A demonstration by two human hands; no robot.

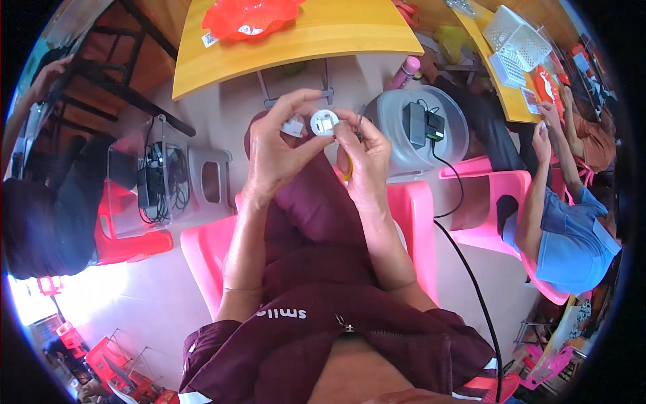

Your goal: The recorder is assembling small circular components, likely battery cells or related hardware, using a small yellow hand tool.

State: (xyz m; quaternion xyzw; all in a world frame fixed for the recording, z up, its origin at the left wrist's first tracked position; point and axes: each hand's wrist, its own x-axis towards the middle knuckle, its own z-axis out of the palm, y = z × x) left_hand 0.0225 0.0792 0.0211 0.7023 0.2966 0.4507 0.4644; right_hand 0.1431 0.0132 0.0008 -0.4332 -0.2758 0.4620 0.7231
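Observation:
Both my hands are raised over my lap, pinching a small round white plastic part (324,122) between them. It has a square recess in its face. My left hand (277,151) has its thumb under the part and its index finger curved over the top. A second small white piece (293,126) sits inside the curl of that hand. My right hand (367,158) presses thumb and fingertips to the part's right edge. Something yellow (346,167) shows beside the right palm, and a thin dark shaft (361,116) sticks up between the fingers; its kind is unclear.
Ahead stands a yellow table (336,37) with a red scalloped bowl (249,17). To the right, a clear plastic tub (393,121) bears black adapters (424,124), their cable running past my chair (417,222). A pink bottle (406,73) stands behind it. People sit at both sides.

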